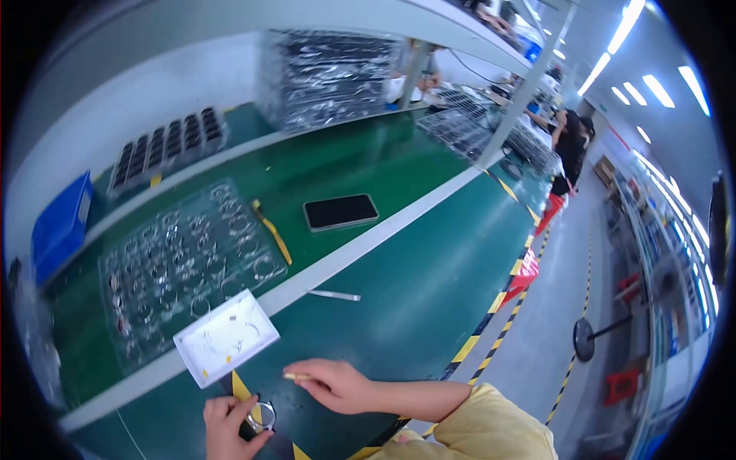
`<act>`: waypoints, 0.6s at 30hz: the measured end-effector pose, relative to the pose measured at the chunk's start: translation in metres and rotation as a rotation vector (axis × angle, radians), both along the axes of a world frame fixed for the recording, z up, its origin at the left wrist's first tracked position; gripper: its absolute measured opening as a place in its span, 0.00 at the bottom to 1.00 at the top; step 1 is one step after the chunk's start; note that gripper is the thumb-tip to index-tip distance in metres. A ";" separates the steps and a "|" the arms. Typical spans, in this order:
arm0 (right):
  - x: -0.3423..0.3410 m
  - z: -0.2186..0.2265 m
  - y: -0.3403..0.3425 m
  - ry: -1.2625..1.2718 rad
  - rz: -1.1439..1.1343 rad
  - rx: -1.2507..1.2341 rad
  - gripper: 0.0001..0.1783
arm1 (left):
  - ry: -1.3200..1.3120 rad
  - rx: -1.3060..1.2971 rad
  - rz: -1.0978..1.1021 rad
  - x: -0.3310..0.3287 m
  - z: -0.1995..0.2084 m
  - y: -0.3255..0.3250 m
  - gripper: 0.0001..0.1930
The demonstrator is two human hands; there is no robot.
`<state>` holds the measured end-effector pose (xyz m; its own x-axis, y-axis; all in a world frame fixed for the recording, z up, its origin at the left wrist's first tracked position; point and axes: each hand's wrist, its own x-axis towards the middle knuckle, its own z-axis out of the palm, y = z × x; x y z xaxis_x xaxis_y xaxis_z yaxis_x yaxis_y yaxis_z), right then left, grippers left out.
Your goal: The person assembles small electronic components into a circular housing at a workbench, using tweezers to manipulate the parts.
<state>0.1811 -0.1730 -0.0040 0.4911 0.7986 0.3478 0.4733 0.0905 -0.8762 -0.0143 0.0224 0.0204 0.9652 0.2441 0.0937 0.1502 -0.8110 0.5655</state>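
Near the lower edge, my left hand (228, 428) has its thumb and fingers closed round a shiny round metal ring (263, 416) that looks like a watch case. To its right, my right hand (335, 386) pinches a thin, pale yellow stick (294, 376); its far end is too small to make out. The stick is apart from the ring. Just beyond the left hand sits a shallow white box (196, 354) with small dark and yellow bits inside. Yellow-and-black tape lies on the bench beneath the ring.
Behind the box lies a clear plastic tray (136, 259) of round rings. Beside it are a yellow-handled brush (274, 236), a phone (341, 211) and a flat metal strip (335, 295). Wrapped stacked trays (333, 80) and a blue bin (61, 226) stand farther back. People work at the far right.
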 end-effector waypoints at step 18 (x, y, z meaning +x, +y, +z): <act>0.010 0.008 -0.002 -0.205 0.029 0.045 0.09 | 0.013 0.043 -0.050 0.019 0.005 -0.001 0.29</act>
<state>0.1908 -0.1755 0.0041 0.3835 0.7929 0.4736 0.6375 0.1437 -0.7569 0.0042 0.0216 0.0259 0.9774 0.1911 0.0904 0.1157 -0.8414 0.5278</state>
